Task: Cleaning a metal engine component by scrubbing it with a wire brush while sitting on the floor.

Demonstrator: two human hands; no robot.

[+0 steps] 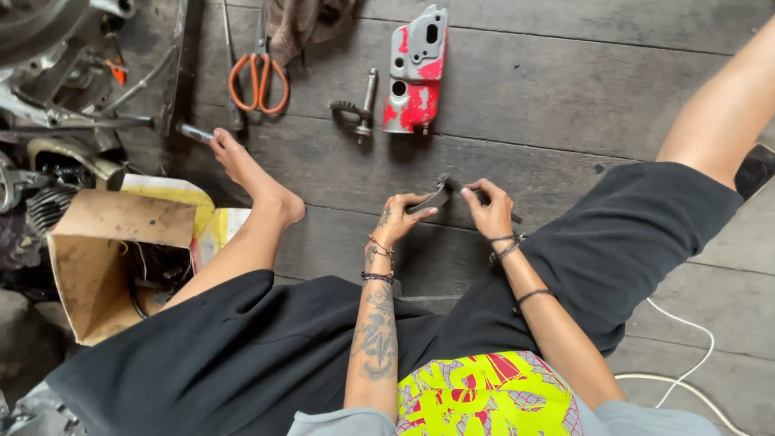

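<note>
We see 2 forearms reaching forward between the spread legs in black shorts, wrists wrapped in thin bracelets. The left hand (400,216) pinches 1 small dark flat metal part (436,196) between thumb and curled fingers, the part jutting up and right from the fingertips. The right hand (487,208) is clenched round 1 thin dark tool (507,214), whose far tip meets the part while its near end pokes out past the wrist. Both hands hover just above the grey wooden floor (565,89).

To the left sits 1 open cardboard box (97,258), with 1 bare foot (250,173) just beyond it. Farther off lie 1 red and grey engine cover (414,77), 1 small geared shaft (359,105) just beside it, and 1 pair of orange-handled scissors (258,77).
</note>
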